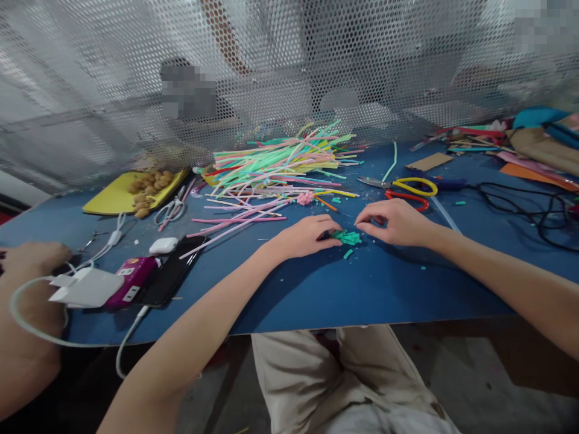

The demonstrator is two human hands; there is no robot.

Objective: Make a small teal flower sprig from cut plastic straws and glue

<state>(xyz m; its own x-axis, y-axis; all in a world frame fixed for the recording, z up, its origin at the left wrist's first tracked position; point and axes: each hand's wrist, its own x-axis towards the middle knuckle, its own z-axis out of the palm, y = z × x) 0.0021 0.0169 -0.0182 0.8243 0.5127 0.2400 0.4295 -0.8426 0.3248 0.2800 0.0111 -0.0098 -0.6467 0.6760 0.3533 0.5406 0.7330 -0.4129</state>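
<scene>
My left hand [312, 235] rests on the table, fingers and thumb curled against a small heap of short green pipe cleaner pieces [348, 237]. Just right of that heap, my right hand [391, 222] holds its thumb and fingertips together in a pinch; what lies between them, if anything, is too small to tell. One loose green piece [348, 254] lies in front of the heap. Behind my right hand are scissors with yellow and red handles [414, 188]. A pink fuzzy flower-like piece [305, 198] sits behind my left hand.
A big pile of coloured pipe cleaners [280, 158] lies along the perforated metal screen [280, 54]. To the left are a phone [174, 274], a purple power adapter [133, 280], a white charger [88, 287] and another person's arm [34, 313]. Black cable [511, 202] runs at right.
</scene>
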